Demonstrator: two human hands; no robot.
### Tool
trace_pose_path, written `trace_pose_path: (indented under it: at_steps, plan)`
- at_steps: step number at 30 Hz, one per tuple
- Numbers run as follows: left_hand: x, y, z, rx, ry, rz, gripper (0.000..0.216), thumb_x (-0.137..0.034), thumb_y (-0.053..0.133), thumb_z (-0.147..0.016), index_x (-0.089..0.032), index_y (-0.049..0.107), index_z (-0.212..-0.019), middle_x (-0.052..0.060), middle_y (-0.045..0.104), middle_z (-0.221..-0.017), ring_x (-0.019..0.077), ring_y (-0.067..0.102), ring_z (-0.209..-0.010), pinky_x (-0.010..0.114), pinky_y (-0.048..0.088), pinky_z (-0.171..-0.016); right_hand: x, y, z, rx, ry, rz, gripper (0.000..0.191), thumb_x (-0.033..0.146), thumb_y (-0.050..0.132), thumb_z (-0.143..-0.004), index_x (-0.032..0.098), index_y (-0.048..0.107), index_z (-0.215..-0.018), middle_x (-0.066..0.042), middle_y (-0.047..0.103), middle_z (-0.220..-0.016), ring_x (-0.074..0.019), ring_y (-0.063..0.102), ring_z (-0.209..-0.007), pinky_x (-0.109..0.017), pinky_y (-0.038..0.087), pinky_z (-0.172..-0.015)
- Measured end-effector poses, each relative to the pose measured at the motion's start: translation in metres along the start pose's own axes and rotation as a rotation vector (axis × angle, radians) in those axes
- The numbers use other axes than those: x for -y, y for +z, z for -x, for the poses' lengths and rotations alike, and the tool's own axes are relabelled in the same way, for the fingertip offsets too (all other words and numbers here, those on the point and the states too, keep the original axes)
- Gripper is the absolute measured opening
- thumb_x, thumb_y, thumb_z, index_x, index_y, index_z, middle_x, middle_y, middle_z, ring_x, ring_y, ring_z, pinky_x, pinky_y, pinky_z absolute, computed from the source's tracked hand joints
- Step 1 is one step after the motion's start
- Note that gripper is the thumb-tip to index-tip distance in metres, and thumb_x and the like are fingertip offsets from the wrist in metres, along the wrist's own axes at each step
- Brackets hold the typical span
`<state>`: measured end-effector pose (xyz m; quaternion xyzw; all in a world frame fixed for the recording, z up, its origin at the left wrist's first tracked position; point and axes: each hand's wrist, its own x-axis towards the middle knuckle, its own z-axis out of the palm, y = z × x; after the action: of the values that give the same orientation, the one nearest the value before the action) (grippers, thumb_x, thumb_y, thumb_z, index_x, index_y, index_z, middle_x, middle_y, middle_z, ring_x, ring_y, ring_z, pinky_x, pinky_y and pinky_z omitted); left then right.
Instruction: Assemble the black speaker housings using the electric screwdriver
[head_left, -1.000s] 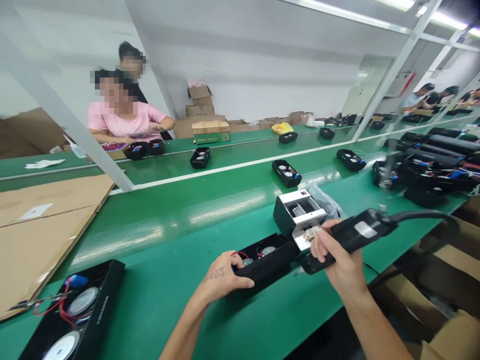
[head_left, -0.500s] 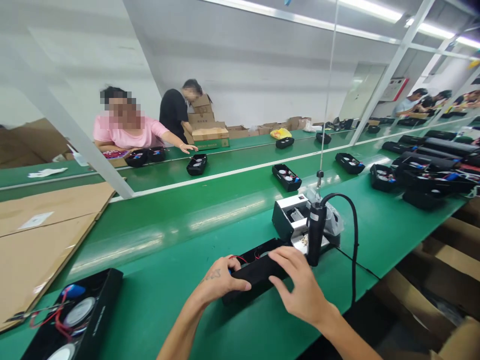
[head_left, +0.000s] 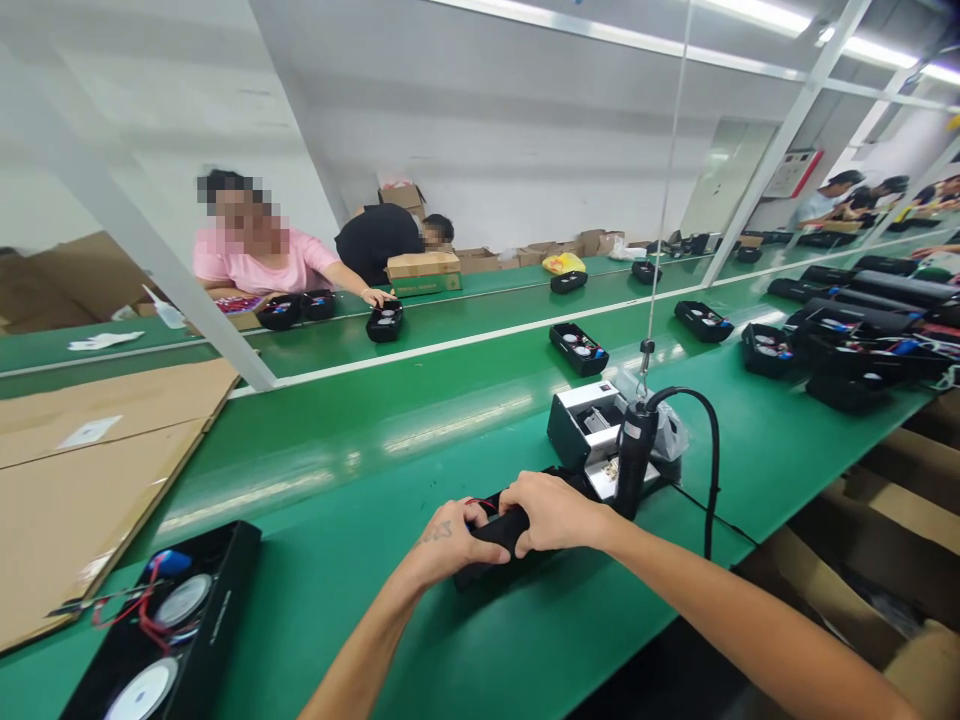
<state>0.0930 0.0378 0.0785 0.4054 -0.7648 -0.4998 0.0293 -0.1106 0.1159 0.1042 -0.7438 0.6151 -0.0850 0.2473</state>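
A black speaker housing [head_left: 507,530] with a red wire at its open side lies on the green bench in front of me. My left hand [head_left: 448,542] grips its left part, thumb on the near wall and fingers over the far side. Farther right along the same housing, my right hand [head_left: 556,512] is closed over it, thumb on the near wall. The hands nearly touch and hide much of the inside. Just beyond my right hand, a black electric screwdriver [head_left: 635,460] hangs upright beside a screw feeder [head_left: 574,440].
At the lower left lies an open speaker housing [head_left: 225,620] with round speakers and red wires. Flat cardboard [head_left: 150,470] covers the left bench. Several housings [head_left: 579,350] stand along the line, with more piled at right [head_left: 847,340]. Co-workers sit across the bench.
My right hand has moved left along the housing and closed on it, beside my left hand. Across the bench, one co-worker's hand has reached a housing; another person has bent lower.
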Motion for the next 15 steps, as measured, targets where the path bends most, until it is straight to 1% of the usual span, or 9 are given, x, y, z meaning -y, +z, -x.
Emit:
trace_pose_path:
  at_steps: [4, 8, 12, 15]
  plan:
    - [0.001, 0.000, 0.000, -0.017, -0.006, -0.029, 0.050, -0.058, 0.085, -0.055, -0.021, 0.052, -0.058, 0.002, 0.067, -0.085, 0.0262, 0.062, -0.102, 0.031, 0.043, -0.085, 0.003, 0.002, -0.007, 0.023, 0.039, 0.021, 0.044, 0.036, 0.095, -0.063, 0.023, 0.078, -0.102, -0.005, 0.074, -0.098, -0.0266, 0.068, -0.096, -0.031, 0.032, -0.067]
    - [0.002, 0.001, -0.001, -0.025, -0.020, -0.044, 0.049, -0.058, 0.087, -0.055, -0.021, 0.055, -0.060, 0.002, 0.067, -0.084, 0.0285, 0.063, -0.108, 0.031, 0.044, -0.087, 0.002, 0.005, -0.010, 0.008, 0.059, 0.002, 0.040, 0.036, 0.094, -0.061, 0.022, 0.077, -0.094, -0.002, 0.074, -0.091, -0.0221, 0.066, -0.087, -0.030, 0.029, -0.063]
    - [0.002, 0.001, -0.002, -0.018, -0.026, -0.045, 0.049, -0.058, 0.088, -0.053, -0.022, 0.055, -0.058, 0.001, 0.065, -0.081, 0.0282, 0.062, -0.111, 0.031, 0.044, -0.094, 0.001, 0.011, -0.009, -0.006, 0.063, -0.012, 0.037, 0.036, 0.093, -0.061, 0.021, 0.075, -0.090, -0.001, 0.072, -0.087, -0.0193, 0.063, -0.081, -0.030, 0.030, -0.064]
    - [0.002, 0.001, -0.003, -0.004, -0.019, -0.035, 0.050, -0.058, 0.088, -0.053, -0.022, 0.054, -0.057, 0.001, 0.063, -0.081, 0.0274, 0.061, -0.110, 0.031, 0.044, -0.094, 0.002, 0.014, -0.006, -0.013, 0.064, -0.015, 0.037, 0.034, 0.092, -0.063, 0.021, 0.075, -0.094, -0.002, 0.072, -0.092, -0.0210, 0.064, -0.087, -0.030, 0.032, -0.068]
